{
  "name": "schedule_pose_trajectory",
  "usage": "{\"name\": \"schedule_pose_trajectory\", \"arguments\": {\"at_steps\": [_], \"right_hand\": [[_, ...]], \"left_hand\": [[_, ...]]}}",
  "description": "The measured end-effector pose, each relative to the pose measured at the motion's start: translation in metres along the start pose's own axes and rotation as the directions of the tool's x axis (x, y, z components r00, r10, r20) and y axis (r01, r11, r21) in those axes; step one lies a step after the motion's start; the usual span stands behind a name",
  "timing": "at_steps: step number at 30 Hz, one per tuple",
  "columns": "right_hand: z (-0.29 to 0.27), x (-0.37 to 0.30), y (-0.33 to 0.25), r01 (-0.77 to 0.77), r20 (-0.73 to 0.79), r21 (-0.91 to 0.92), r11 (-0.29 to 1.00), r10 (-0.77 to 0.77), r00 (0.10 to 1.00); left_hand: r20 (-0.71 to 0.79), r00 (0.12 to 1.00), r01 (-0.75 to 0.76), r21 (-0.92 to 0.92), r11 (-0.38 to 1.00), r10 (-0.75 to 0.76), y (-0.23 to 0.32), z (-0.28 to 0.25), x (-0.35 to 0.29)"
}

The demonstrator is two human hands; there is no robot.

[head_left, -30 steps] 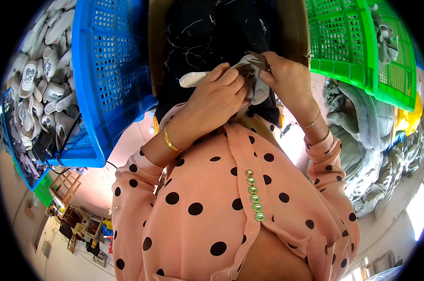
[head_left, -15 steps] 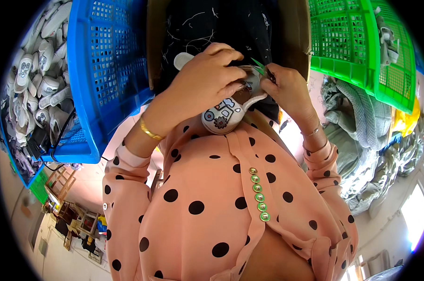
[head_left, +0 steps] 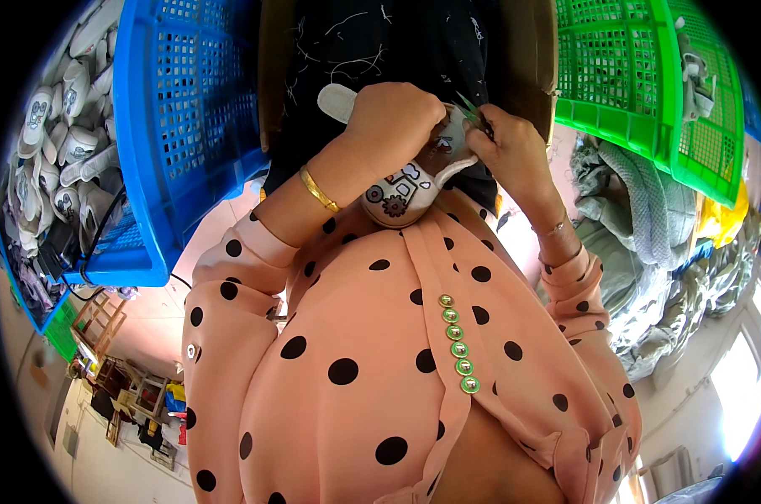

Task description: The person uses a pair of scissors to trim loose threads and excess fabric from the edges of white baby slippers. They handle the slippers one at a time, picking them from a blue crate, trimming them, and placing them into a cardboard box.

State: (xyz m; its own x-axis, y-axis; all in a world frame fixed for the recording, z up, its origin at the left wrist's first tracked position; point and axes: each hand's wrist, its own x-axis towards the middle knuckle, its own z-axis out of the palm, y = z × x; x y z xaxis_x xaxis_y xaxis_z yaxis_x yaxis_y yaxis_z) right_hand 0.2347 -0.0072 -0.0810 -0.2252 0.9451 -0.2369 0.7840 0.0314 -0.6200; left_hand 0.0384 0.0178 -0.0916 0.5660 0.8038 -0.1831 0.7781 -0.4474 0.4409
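Note:
A small white cloth shoe [head_left: 401, 195] with a printed vehicle and gear picture rests in my lap, its toe toward me. My left hand [head_left: 394, 122] is closed in a fist over its opening; the fingertips and whatever they pinch are hidden. Beyond the wrist sticks out a pale shoe sole [head_left: 337, 102]. Another pale printed piece [head_left: 458, 143] shows between my hands, partly covered. My right hand [head_left: 510, 149] is closed round green thread snips [head_left: 466, 107], blades pointing up and left, beside the shoe's raised edge.
Loose white threads [head_left: 359, 63] lie on the black cloth over my lap. On the left stands a blue crate [head_left: 191, 109], with many printed shoes [head_left: 69, 147] beyond it. Green crates [head_left: 616, 76] stand to the right, above grey fabric heaps [head_left: 641, 218]. Cardboard walls [head_left: 527, 59] flank my lap.
My left hand has turned and curled from spread fingers into a fist, uncovering more of the pale sole. The shoe has shifted slightly. My right hand stays near it with the snips.

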Motion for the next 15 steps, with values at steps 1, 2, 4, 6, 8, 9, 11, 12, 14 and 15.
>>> {"name": "schedule_pose_trajectory", "arguments": {"at_steps": [1,2,4,6,8,9,11,12,14,15], "right_hand": [[0.0,0.001,0.001,0.022,0.003,0.003,1.0,-0.022,1.0],[0.0,0.001,0.001,0.043,0.006,0.006,0.999,-0.043,0.999],[-0.007,-0.001,-0.001,0.102,-0.011,-0.074,0.992,-0.103,0.995],[-0.018,-0.002,-0.006,0.16,-0.007,-0.192,0.968,-0.165,0.986],[-0.035,-0.005,-0.014,0.212,0.017,-0.343,0.915,-0.219,0.976],[-0.041,-0.005,-0.018,0.272,0.067,-0.396,0.877,-0.268,0.961],[-0.051,-0.003,-0.023,0.396,0.176,-0.484,0.781,-0.356,0.918],[-0.053,-0.002,-0.026,0.446,0.196,-0.55,0.706,-0.41,0.891],[-0.055,0.002,-0.027,0.505,0.276,-0.582,0.637,-0.429,0.86],[-0.056,0.003,-0.027,0.534,0.316,-0.594,0.601,-0.436,0.843]], "left_hand": [[-0.002,1.0,0.005,-0.042,0.999,-0.005,-0.002,0.0,0.0],[-0.009,1.0,-0.012,-0.052,0.999,0.012,-0.003,0.0,-0.001],[-0.023,0.999,-0.05,-0.071,0.996,0.048,-0.005,-0.003,-0.003],[0.015,0.999,-0.04,-0.209,0.977,0.044,-0.004,-0.014,-0.005],[0.074,0.995,-0.037,-0.274,0.961,0.06,-0.004,-0.023,-0.004],[0.112,0.992,-0.034,-0.271,0.962,0.067,-0.006,-0.024,-0.003],[0.148,0.985,-0.043,-0.313,0.949,0.094,-0.011,-0.024,-0.003],[0.147,0.982,-0.058,-0.357,0.932,0.117,-0.013,-0.024,-0.003],[0.169,0.976,-0.061,-0.39,0.919,0.137,-0.014,-0.025,-0.003],[0.192,0.972,-0.051,-0.379,0.924,0.132,-0.013,-0.029,-0.003]]}}
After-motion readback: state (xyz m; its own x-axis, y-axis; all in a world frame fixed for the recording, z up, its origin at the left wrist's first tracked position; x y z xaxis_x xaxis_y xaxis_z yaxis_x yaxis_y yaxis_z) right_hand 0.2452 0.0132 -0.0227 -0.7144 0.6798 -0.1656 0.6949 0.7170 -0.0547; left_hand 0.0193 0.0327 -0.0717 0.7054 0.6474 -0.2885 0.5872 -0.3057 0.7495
